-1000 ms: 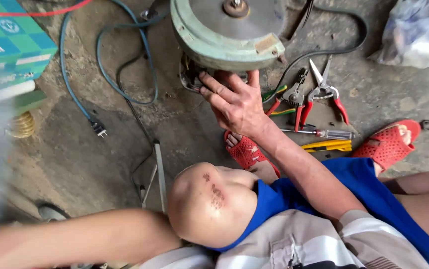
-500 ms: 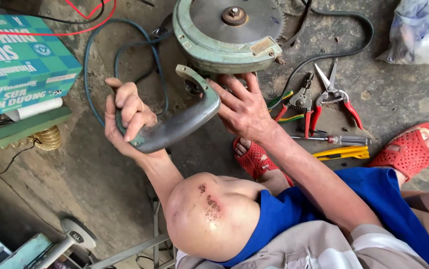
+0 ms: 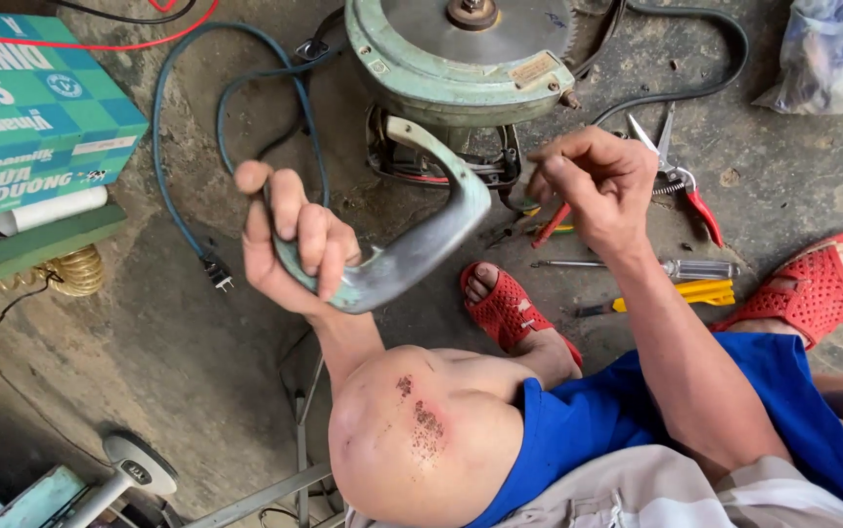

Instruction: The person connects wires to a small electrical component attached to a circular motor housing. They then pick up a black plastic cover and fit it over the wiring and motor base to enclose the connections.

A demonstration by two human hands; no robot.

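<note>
- Above the concrete floor (image 3: pixel 197 372), near the middle of the view and in front of the circular saw (image 3: pixel 461 49), the left hand (image 3: pixel 294 249) holds up a curved metal handle piece (image 3: pixel 412 244), pale green and worn down to bare grey metal.
- By its look the handle piece is cast metal: stiff, fairly heavy for its size, unlikely to bend or break. Its worn surface looks smooth, perhaps a little greasy, so it could slip in a loose grip.
- Judging by shape, the thick lower end is the sound place to hold it; the thin hooked upper end (image 3: pixel 421 137) would give less purchase.
- The left hand's fingers (image 3: pixel 319 240) are wrapped tight around that thick lower end, thumb behind, palm turned toward the camera. The forearm rises from beside the grazed knee (image 3: pixel 421 430), wrist bent back.
- The right hand (image 3: pixel 593 181) hovers over the floor beside the saw's base, fingers drawn together in a pinch; whether something small sits between them I cannot tell. Its arm reaches forward, elbow low over the blue shorts (image 3: pixel 637 411).
- Just below and right of that hand lie red-handled snips (image 3: pixel 681 171), a clear-handled screwdriver (image 3: pixel 666 267) and a yellow-handled tool (image 3: pixel 681 293), between two red sandals (image 3: pixel 510 308).
- Toward the floor's left edge sit a green carton (image 3: pixel 35 108) and a blue cable (image 3: pixel 172 176) with its plug (image 3: pixel 216 272).
</note>
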